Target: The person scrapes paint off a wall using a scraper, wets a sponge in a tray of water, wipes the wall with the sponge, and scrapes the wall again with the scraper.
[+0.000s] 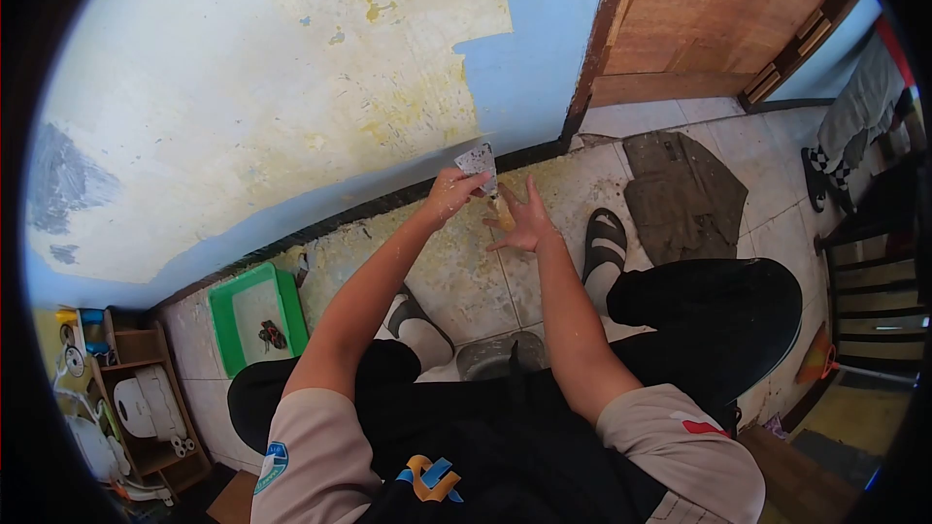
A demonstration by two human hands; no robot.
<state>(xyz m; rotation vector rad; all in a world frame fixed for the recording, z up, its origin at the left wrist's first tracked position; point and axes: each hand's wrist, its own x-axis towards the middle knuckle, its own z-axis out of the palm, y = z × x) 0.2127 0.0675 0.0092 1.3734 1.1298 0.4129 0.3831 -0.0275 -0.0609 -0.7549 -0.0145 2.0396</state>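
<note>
Well, lettering first: patch (273,466) on L sleeve is blue & white, text too small to read; R sleeve has a red & white badge (701,424); blue-and-orange logo (430,478) sits on the black clothing at the front.

L hand (454,195) is clamped on a scraper (477,166), fingers & thumb on its speckled grey blade, low by the wall (388,58), just above the floor. R hand (525,222) is just beside it, fingers spread, nr the handle end; can't tell if it touches.

Wall's mostly pale w/ yellow flecks, blue paint along the bottom & nr the wooden door (718,10). Floor tiles (466,277) have pale crumbs & yellowish stains under the hands.

Around: green tray (292,311) to the L w/ a small dark-and-red item (273,335) inside; brown cloth (684,196) lies just past the R foot, taking up floor by the door. Grey rounded obj. (482,357) sits btwn the legs, partly hidden. Wooden shelf (123,346) w/ white items far L; black slatted furniture (879,315) & another person's grey trouser leg (867,102) at R edge.
</note>
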